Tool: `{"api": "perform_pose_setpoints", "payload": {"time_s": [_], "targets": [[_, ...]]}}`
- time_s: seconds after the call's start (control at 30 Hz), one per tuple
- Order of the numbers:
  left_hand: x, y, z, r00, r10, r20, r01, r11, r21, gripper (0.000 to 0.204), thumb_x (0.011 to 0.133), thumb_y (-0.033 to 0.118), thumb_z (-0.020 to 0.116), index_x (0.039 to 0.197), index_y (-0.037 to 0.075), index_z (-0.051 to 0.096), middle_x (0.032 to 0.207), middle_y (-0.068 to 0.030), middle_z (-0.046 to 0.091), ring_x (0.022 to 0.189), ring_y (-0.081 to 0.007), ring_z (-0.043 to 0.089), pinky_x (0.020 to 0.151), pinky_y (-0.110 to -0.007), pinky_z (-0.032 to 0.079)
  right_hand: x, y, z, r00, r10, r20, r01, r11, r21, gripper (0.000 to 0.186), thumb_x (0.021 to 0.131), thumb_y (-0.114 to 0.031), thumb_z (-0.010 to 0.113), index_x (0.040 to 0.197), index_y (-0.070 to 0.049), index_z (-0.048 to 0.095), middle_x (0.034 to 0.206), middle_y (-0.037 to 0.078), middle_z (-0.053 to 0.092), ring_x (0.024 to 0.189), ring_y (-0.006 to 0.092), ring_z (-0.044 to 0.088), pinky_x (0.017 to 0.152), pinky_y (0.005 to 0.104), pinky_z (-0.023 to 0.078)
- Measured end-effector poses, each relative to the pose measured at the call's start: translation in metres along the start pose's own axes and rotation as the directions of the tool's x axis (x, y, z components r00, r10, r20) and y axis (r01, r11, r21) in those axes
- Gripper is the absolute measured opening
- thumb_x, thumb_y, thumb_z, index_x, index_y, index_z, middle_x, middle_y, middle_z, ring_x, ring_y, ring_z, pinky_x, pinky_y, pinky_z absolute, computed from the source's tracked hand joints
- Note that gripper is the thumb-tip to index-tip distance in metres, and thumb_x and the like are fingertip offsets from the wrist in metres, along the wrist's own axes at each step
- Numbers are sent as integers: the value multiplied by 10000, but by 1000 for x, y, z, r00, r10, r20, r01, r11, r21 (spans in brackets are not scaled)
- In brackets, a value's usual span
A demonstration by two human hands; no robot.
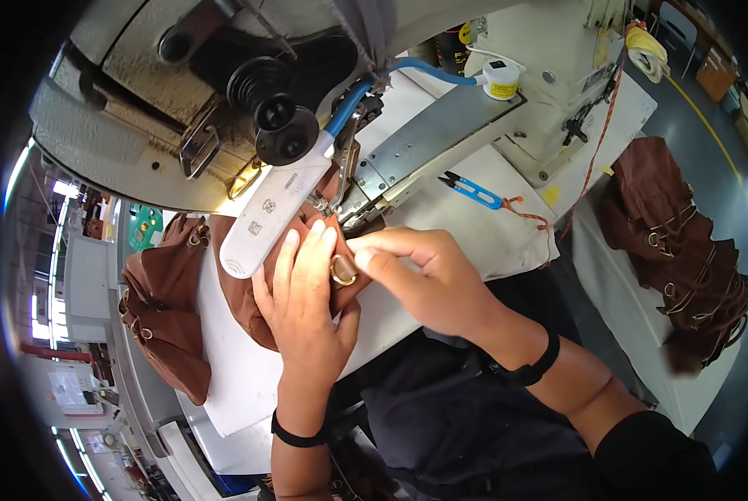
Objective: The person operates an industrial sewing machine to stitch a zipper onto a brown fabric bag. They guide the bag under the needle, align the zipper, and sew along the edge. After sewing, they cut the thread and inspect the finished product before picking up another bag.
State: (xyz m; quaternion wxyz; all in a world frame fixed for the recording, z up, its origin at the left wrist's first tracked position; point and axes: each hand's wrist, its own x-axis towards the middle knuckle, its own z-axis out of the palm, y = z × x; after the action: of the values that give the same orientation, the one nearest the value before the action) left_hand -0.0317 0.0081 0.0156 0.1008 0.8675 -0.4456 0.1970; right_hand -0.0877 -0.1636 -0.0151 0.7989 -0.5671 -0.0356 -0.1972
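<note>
A brown bag piece [243, 311], which looks like leather, lies at the needle area of an industrial sewing machine [372, 179], partly hidden under the machine's white arm-shaped attachment [268, 219]. My left hand [300, 313] lies on the piece with fingers stretched out, fingertips close below the presser foot [328, 209]. My right hand [407, 275] pinches the piece's right edge with thumb and forefinger, just right of a gold-coloured metal ring [343, 270] on it. Blue thread snips [470, 189] with an orange cord rest on the white surface to the right, beyond my right hand.
More brown bags with metal rings [165, 321] sit on the left of the white table [224, 397]. A pile of similar bags [649, 213] lies on a side surface at the right. The machine's head [182, 92] overhangs from the top; a blue hose [428, 71] crosses behind it.
</note>
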Motion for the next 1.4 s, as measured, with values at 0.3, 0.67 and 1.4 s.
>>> {"api": "perform_pose_setpoints", "payload": {"time_s": [0.3, 0.67, 1.4], "targets": [[5, 5, -16, 998, -45, 51, 50, 994, -100, 777, 760, 21, 700, 1507, 53, 490, 1515, -109, 562, 1473, -348, 449, 1256, -572, 169, 2, -17, -3, 987, 135, 83, -129, 989, -67, 233, 1013, -87, 575, 1145, 60, 699, 979, 69, 709, 916, 102, 632, 815, 278, 508], [2, 11, -12, 994, -91, 53, 98, 984, -148, 714, 789, 169, 835, 1439, 102, 549, 1519, -136, 562, 1479, -375, 437, 1263, -596, 98, 1, 3, 0, 948, 309, 81, -318, 891, 323, 381, 1019, -89, 583, 1362, 74, 620, 929, 16, 695, 792, 29, 590, 676, 213, 482], [-1, 15, -4, 993, -111, 31, 115, 973, -201, 656, 936, 227, 729, 1506, 28, 474, 1547, -156, 536, 1450, -339, 478, 1273, -561, 65, 7, -12, 3, 958, 286, -22, -274, 935, 226, 261, 1002, -86, 586, 1181, 48, 720, 874, -7, 696, 764, 18, 583, 630, 210, 448]]}}
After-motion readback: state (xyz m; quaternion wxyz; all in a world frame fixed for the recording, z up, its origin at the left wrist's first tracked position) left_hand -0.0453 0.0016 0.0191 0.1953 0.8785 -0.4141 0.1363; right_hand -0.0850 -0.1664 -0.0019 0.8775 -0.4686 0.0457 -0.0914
